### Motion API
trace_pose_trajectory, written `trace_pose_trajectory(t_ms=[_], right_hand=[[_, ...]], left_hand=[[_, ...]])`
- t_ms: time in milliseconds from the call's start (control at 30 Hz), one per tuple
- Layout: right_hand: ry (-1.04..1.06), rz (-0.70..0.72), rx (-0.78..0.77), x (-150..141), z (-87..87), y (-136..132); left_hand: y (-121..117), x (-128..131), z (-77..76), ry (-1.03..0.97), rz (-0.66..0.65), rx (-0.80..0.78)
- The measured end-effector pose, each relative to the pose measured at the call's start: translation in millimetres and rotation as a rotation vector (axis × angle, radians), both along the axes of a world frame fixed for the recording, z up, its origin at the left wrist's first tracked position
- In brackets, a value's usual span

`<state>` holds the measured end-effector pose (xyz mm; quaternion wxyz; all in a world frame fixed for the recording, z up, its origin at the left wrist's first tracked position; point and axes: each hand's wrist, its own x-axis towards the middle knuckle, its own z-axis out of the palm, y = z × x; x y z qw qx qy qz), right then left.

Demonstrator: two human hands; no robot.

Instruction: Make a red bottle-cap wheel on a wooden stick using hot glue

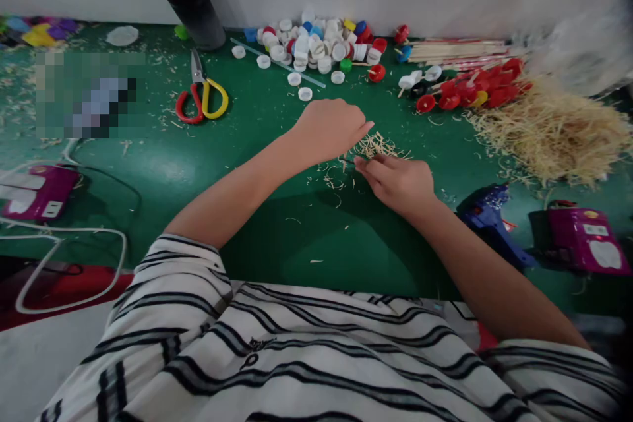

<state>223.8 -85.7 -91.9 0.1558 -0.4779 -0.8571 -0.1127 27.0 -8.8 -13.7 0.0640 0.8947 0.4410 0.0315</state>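
Observation:
My left hand is bent over at the wrist above the green table, its fingers curled in and mostly hidden. Whatever it may hold does not show. Close by on the right, my right hand is closed, with thumb and forefinger pinched on a thin dark strip whose kind I cannot make out. Between and behind the hands lies a small heap of pale wood shavings. More loose curls are scattered on the table in front of them.
Bottle caps are heaped at the back, beside a black bottle. Scissors lie left. At right are red caps on sticks, a large shavings pile, a blue glue gun and a purple power box.

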Motion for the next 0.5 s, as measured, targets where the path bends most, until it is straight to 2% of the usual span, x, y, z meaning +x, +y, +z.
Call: trace_pose_trajectory(t_ms=[133,300,367,500], right_hand=[[0.047,-0.036,-0.025,-5.3,4.7,4.3],[-0.009,0.038,-0.133,0.3,-4.4,-0.9],[-0.014,0.049,-0.109,1.1,-4.6,-1.0],[0.069,-0.022,-0.002,-2.1,2.3,4.3]], left_hand=[[-0.6,-0.3,2.5,0.022,-0.012,-0.005],[-1.7,-0.7,2.9,0.046,-0.04,0.01],[-1.6,-0.5,2.5,0.048,-0.051,0.017],[1.6,-0.7,0.9,0.026,-0.063,0.008]])
